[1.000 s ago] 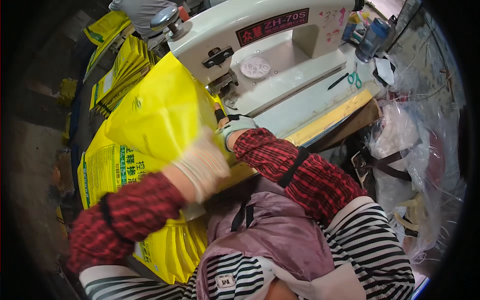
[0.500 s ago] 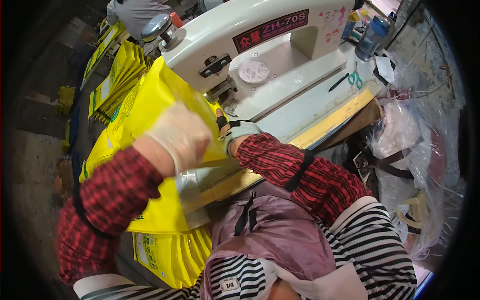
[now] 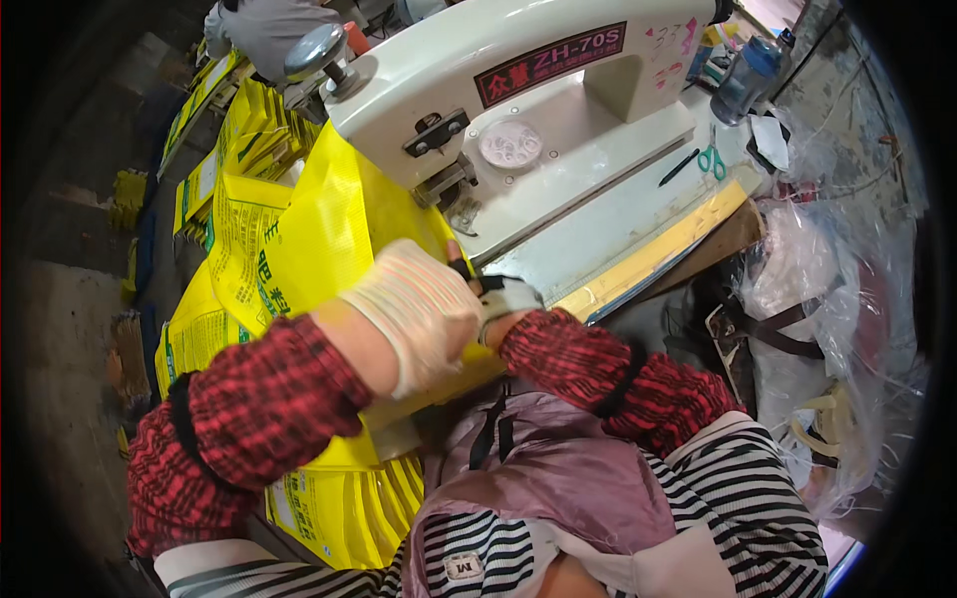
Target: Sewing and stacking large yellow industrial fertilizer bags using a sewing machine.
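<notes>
A large yellow woven bag [image 3: 319,229] with green printing spreads over the left end of the sewing machine's bed and hangs down beside me. My right hand [image 3: 508,296], in a pale glove with black finger parts, is closed on the bag's right edge, just in front of the needle area. Over the bag's near part lies my left hand [image 3: 424,309] in a whitish knitted glove. It is blurred, and its fingers are hidden under the back of the hand. The white sewing machine [image 3: 399,90] stands just beyond both hands, its presser foot [image 3: 464,214] beside the bag's edge.
Stacks of yellow bags stand at the far left [image 3: 264,125] and below my left arm [image 3: 349,513]. Teal scissors [image 3: 711,162], a black pen [image 3: 678,167] and a blue-capped bottle [image 3: 748,75] sit on the machine table. Clear plastic [image 3: 827,299] hangs at the right. Another person [image 3: 269,40] is at the back left.
Both hands have moved right and toward me. The bag's edge has come away from under the machine head, and more of its printed face now shows.
</notes>
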### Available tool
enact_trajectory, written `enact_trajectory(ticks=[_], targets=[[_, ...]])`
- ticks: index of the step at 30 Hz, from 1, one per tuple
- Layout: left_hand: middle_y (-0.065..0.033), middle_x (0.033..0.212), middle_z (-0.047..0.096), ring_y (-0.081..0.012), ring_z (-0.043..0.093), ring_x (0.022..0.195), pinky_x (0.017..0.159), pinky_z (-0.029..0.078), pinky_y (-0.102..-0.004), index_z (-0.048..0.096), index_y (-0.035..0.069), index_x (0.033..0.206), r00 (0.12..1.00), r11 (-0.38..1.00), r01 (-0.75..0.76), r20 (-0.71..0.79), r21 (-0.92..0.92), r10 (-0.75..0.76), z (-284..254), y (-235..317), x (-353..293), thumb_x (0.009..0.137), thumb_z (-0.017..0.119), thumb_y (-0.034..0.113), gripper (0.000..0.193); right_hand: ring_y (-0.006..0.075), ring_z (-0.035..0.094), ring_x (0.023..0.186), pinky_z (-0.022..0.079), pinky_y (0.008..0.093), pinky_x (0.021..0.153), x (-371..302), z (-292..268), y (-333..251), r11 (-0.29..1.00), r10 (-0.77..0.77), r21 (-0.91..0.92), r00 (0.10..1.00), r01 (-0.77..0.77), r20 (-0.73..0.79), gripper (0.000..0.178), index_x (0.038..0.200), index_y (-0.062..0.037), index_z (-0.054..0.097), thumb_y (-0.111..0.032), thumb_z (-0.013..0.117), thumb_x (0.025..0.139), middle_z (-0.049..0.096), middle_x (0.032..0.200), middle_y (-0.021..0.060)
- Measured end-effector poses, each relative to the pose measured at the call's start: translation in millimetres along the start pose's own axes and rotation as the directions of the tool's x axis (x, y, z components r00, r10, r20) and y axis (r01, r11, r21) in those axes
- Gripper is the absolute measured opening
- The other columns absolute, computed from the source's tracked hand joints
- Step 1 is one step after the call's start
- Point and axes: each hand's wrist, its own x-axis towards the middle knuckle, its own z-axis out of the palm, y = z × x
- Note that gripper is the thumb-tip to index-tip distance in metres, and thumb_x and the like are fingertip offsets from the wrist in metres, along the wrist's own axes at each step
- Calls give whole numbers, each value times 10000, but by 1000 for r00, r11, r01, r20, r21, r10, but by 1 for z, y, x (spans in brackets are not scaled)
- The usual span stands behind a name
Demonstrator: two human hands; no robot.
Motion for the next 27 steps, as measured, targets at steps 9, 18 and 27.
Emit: enact_trajectory(ticks=[9,18,27], targets=[[-165,671,603,-376,592,625,568,485,-432,627,42,664,883,877,-251,-469,-409,34,145,90,51,646,624,206,164,397,634,880,502,467,745,-8,-33,-34,985,-17,-171,997,30,77,520,1298,-76,418,-353,507,867,638,956,253],[-95,610,594,-295,602,607,549,475,-394,594,144,560,811,932,-357,-517,-65,274,62,29,10,665,616,194,119,347,640,930,512,414,760,-55,-79,-49,999,36,-2,889,-40,456,370,998,-63,672,-358,493,865,639,1013,224],[-97,637,635,-322,637,652,592,506,-399,693,132,662,934,972,-34,339,-232,113,23,41,-10,688,622,243,133,280,670,847,530,432,709,-6,-90,-76,932,58,-361,967,38,249,637,1393,-87,326,-332,571,858,682,957,136]])
